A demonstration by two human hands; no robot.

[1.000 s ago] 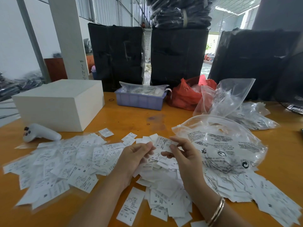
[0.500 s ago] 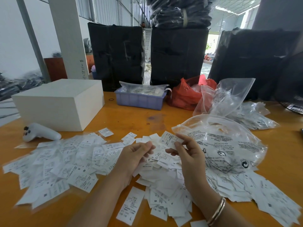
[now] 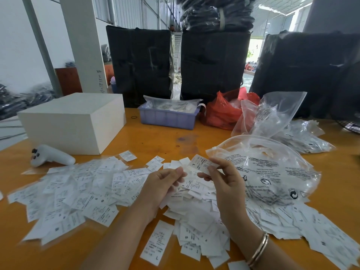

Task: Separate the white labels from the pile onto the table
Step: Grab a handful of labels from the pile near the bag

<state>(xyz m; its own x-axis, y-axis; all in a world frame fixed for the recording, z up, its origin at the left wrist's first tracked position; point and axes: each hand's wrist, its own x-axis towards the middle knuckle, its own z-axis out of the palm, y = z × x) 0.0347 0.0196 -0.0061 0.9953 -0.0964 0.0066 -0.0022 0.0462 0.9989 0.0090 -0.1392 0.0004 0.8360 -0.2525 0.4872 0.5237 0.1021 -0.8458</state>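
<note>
Over an orange wooden table (image 3: pixel 155 141), the right hand (image 3: pixel 227 184) pinches one white printed label (image 3: pixel 201 162); the left hand (image 3: pixel 163 184) holds several more. Sorting appears underway. Next, likely, setting it apart from the heaped white label pile (image 3: pixel 194 217).

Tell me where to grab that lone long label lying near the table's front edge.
Pinch the long label at its near short end, coming from the front. It lies flat and alone on the bare table, pointing away, with that end clear of the pile.

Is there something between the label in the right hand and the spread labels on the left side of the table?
Only the left hand is between. The right hand pinches a label above the pile; the spread labels lie beyond that hand.
</note>
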